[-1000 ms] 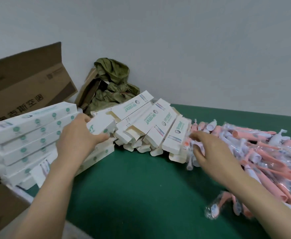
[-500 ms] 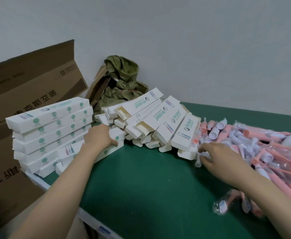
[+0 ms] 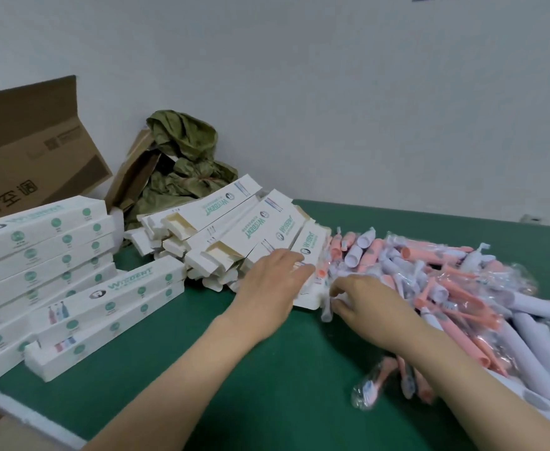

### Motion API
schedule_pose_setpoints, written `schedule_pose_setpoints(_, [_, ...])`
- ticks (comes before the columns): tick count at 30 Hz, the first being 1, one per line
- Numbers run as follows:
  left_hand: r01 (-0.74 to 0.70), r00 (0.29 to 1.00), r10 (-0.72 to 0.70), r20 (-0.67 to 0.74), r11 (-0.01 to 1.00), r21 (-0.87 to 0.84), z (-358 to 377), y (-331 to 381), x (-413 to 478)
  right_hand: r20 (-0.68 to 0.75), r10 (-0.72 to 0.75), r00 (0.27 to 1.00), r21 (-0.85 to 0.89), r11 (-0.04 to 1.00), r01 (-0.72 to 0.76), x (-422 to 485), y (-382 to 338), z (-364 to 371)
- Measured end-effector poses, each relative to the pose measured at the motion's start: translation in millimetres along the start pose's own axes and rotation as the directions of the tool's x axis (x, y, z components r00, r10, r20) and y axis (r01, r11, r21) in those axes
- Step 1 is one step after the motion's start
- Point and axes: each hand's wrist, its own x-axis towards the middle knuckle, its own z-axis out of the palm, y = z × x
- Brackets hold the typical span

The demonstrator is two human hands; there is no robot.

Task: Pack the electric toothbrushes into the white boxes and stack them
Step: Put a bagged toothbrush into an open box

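While the left hand (image 3: 273, 284) lies with its fingers stretched fairly straight over the nearest open white box (image 3: 311, 245) at the centre of the frame, the right hand (image 3: 364, 304) just beside it has its fingers curled, pinching a clear-wrapped toothbrush (image 3: 327, 312). That toothbrush sits at the left edge of the toothbrush heap (image 3: 446, 281), a jumble of pink and white handles in plastic film that fills the right side of the frame. The touched box is the right-hand end of a leaning pile of open boxes (image 3: 228, 229), their end flaps gaping toward the camera. At the left, closed boxes form a tall stack (image 3: 39, 255), with two more closed boxes (image 3: 114, 307) laid one on the other against its front. All of this rests on a green table (image 3: 202, 369). A few loose wrapped brush heads (image 3: 374, 385) lie at lower right, under the right forearm. Behind, a brown carton (image 3: 22, 151) stands at upper left, and a crumpled olive bag (image 3: 182, 157) sits against the wall.
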Motion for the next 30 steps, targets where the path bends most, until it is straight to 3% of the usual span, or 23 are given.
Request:
schedule_pose_setpoints(2, [-0.026,0.995,0.013,0.102,0.991,0.129,11.2,-3.0,9.7,0.004,-0.006,1.000,0.013,1.000,0.006,-0.5,0.9,-1.0])
schedule_pose_setpoints(5, [-0.035,0.998,0.030,0.047,0.993,0.116,2.2,1.1,9.9,-0.021,-0.002,1.000,0.047,0.999,0.003,2.6,3.6,-1.3])
schedule_pose_setpoints(7, [-0.065,0.990,0.068,-0.125,0.997,0.029,-13.8,4.5,3.2,-0.094,0.029,0.995,0.096,0.995,-0.020,5.6,7.9,-1.1])
schedule_pose_setpoints(9, [-0.083,0.936,0.042,-0.350,0.991,-0.102,-28.4,6.4,-0.6,-0.209,0.049,0.977,0.191,0.982,-0.008,7.2,13.2,-2.5])
schedule_pose_setpoints(12, [-0.122,0.801,-0.053,-0.596,0.961,-0.250,-63.0,13.1,4.9,-0.360,-0.066,0.930,0.223,0.962,0.155,6.3,15.7,-10.1])
schedule_pose_setpoints(14, [-0.201,0.749,-0.112,-0.653,0.900,-0.386,-84.1,16.8,12.4,-0.409,-0.151,0.900,0.223,0.940,0.260,5.3,9.6,-16.0])
schedule_pose_setpoints(17, [-0.325,0.746,-0.173,-0.643,0.748,-0.579,-98.0,12.4,25.4,-0.518,-0.178,0.836,0.206,0.923,0.325,4.1,0.2,-17.4])
schedule_pose_setpoints(21, [-0.388,0.793,-0.232,-0.563,0.519,-0.761,-94.1,9.6,41.3,-0.686,-0.097,0.721,0.168,0.943,0.287,3.8,1.1,-16.5])
schedule_pose_setpoints(25, [-0.425,0.855,-0.193,-0.482,0.271,-0.864,-85.1,8.4,45.4,-0.777,-0.060,0.627,0.142,0.953,0.268,1.6,1.1,-21.3])
schedule_pose_setpoints(28, [-0.352,0.920,-0.141,-0.365,0.106,-0.930,-78.6,-0.2,44.6,-0.803,-0.111,0.586,0.058,0.963,0.262,-0.1,-1.9,-25.2])
schedule_pose_setpoints(30, [-0.298,0.942,-0.136,-0.308,0.090,-0.950,-72.1,0.8,43.0,-0.814,-0.134,0.565,0.007,0.971,0.240,-0.9,-1.5,-23.9])
